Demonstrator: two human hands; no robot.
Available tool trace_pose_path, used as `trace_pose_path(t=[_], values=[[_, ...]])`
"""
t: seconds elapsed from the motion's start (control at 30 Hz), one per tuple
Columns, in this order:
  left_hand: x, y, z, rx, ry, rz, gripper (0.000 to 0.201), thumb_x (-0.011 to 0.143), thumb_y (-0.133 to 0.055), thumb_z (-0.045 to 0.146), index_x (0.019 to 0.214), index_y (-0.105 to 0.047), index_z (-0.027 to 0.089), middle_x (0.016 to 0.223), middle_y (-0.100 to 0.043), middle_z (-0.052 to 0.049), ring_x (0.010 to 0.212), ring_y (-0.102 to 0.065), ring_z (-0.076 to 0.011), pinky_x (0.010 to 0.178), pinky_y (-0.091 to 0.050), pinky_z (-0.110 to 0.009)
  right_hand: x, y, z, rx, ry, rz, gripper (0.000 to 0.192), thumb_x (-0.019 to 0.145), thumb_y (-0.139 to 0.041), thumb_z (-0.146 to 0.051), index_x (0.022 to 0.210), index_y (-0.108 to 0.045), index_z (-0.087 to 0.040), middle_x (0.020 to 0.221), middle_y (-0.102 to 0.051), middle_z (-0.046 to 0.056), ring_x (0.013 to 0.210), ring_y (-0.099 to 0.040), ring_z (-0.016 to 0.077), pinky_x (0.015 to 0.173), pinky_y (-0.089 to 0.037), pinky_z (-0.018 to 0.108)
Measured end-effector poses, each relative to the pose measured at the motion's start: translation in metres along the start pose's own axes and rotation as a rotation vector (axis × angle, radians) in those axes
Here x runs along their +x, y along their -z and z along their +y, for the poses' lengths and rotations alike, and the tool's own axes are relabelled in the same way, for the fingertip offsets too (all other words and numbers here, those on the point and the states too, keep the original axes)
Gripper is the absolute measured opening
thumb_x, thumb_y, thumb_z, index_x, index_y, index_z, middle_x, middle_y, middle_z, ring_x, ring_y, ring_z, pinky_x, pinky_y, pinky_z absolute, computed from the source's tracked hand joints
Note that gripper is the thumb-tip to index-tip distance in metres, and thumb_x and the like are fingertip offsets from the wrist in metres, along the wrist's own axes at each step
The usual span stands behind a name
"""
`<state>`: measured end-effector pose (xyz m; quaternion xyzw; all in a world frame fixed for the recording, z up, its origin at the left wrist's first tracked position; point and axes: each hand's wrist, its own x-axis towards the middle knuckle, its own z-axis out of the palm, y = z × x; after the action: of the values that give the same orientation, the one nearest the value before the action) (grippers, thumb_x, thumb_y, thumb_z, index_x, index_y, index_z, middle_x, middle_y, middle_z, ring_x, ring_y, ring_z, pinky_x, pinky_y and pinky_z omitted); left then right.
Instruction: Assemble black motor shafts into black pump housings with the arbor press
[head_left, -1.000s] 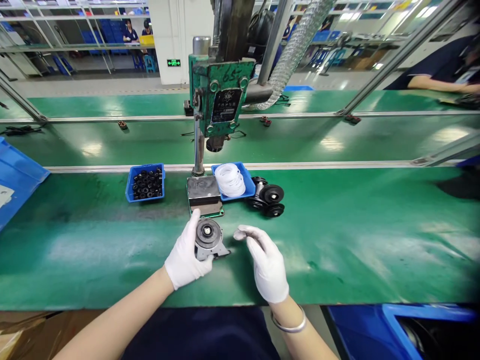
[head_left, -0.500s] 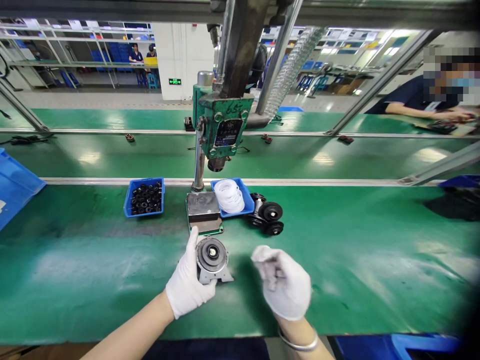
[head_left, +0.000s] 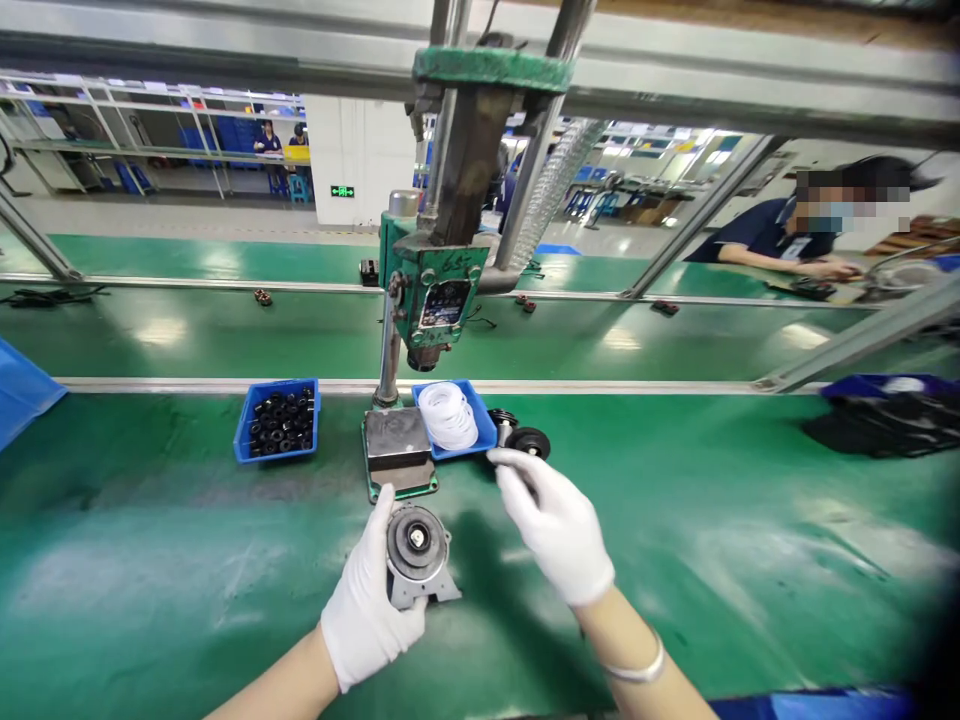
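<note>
Your left hand (head_left: 369, 612) grip wraps round motor housing (head_left: 417, 556) on bench (head_left: 187, 560) — right hand (head_left: 559, 528) fingers spread, reaching black pulleys (head_left: 528, 441).

A long green bench (head_left: 712, 560) fills the lower frame. At centre sit a press base plate (head_left: 397, 453), a blue bin of white rings (head_left: 450, 418) and black wheels (head_left: 525, 440); left of them, a blue bin of black parts (head_left: 279, 420). A grey round assembly (head_left: 417, 555) rests at lower centre.
</note>
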<state>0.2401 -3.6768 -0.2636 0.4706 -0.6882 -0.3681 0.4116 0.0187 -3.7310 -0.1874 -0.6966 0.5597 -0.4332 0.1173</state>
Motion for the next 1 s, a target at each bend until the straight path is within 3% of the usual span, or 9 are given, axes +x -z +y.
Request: trace_pose_path(t=[0.07,0.17,0.3,0.4,0.53,0.63,0.77,0.9,1.0], values=[[0.000,-0.001,-0.002,-0.011,-0.008,0.004,0.113,0.064,-0.061,0.007,0.154,0.004,0.025,0.153,-0.035,-0.013,0.140,-0.038,-0.0357,0.119,-0.027,-0.053,0.042,-0.002,0.001,-0.448,0.231,-0.195,0.026,0.091,-0.054,-0.026,0.111,-0.068,-0.018,0.102,-0.070,0.013,0.092,-0.063,0.0276,0.083,-0.049,0.042],[-0.001,-0.003,-0.006,-0.038,0.010,-0.005,0.117,0.061,-0.061,0.006,0.154,0.007,0.027,0.153,-0.035,-0.013,0.141,-0.037,-0.0360,0.119,-0.027,-0.053,0.099,-0.016,0.002,-0.580,0.334,-0.323,0.029,0.087,-0.059,-0.020,0.114,-0.069,-0.019,0.130,-0.061,0.016,0.113,-0.056,0.0326,0.093,-0.044,0.046],[-0.002,-0.006,-0.011,-0.063,0.039,-0.018,0.119,0.057,-0.059,0.002,0.154,0.005,0.027,0.153,-0.034,-0.014,0.142,-0.034,-0.0369,0.119,-0.023,-0.056,0.139,-0.031,0.005,-0.587,0.395,-0.473,0.020,0.081,-0.068,-0.018,0.100,-0.075,-0.018,0.120,-0.068,0.014,0.109,-0.058,0.0318,0.089,-0.045,0.042],[-0.002,-0.006,-0.014,-0.074,0.020,-0.022,0.119,0.056,-0.058,0.001,0.154,0.005,0.028,0.153,-0.034,-0.014,0.143,-0.033,-0.0369,0.120,-0.022,-0.057,0.150,-0.028,0.007,-0.567,0.402,-0.549,0.009,0.080,-0.072,-0.022,0.085,-0.078,-0.018,0.112,-0.071,0.012,0.099,-0.063,0.0282,0.085,-0.047,0.038],[-0.002,-0.005,-0.014,-0.060,0.018,-0.036,0.119,0.058,-0.060,0.000,0.153,0.005,0.029,0.153,-0.034,-0.014,0.142,-0.034,-0.0387,0.118,-0.024,-0.058,0.155,-0.018,0.015,-0.468,0.382,-0.600,0.006,0.078,-0.074,-0.024,0.079,-0.080,-0.023,0.107,-0.074,0.007,0.091,-0.068,0.0224,0.084,-0.052,0.032],[-0.001,-0.003,-0.012,-0.045,0.022,-0.057,0.120,0.059,-0.061,0.001,0.153,0.008,0.031,0.153,-0.033,-0.014,0.142,-0.034,-0.0395,0.118,-0.024,-0.060,0.155,-0.012,0.021,-0.362,0.361,-0.574,0.006,0.077,-0.074,-0.022,0.078,-0.080,-0.023,0.097,-0.077,0.004,0.089,-0.071,0.0201,0.083,-0.055,0.029],[0.000,-0.002,-0.009,-0.050,0.020,-0.054,0.119,0.061,-0.060,0.002,0.153,0.010,0.029,0.151,-0.036,-0.015,0.140,-0.036,-0.0398,0.117,-0.025,-0.063,0.154,-0.007,0.022,-0.244,0.322,-0.431,0.013,0.084,-0.068,-0.025,0.083,-0.080,-0.020,0.093,-0.077,0.003,0.087,-0.071,0.0177,0.084,-0.054,0.029],[0.001,0.003,-0.003,-0.050,0.017,-0.082,0.117,0.063,-0.062,0.005,0.153,0.010,0.028,0.151,-0.036,-0.016,0.140,-0.036,-0.0386,0.118,-0.024,-0.060,0.148,0.001,0.012,-0.175,0.261,-0.250,0.025,0.088,-0.060,-0.031,0.083,-0.078,-0.015,0.091,-0.074,0.006,0.087,-0.069,0.0183,0.084,-0.051,0.033],[0.000,0.013,0.003,-0.105,-0.007,-0.115,0.114,0.070,-0.066,0.012,0.153,0.011,0.026,0.153,-0.034,-0.017,0.142,-0.035,-0.0365,0.117,-0.025,-0.059,0.126,0.009,-0.004,-0.110,0.248,-0.170,0.020,0.089,-0.061,-0.030,0.086,-0.076,-0.017,0.093,-0.073,0.007,0.091,-0.067,0.0191,0.087,-0.050,0.034]])
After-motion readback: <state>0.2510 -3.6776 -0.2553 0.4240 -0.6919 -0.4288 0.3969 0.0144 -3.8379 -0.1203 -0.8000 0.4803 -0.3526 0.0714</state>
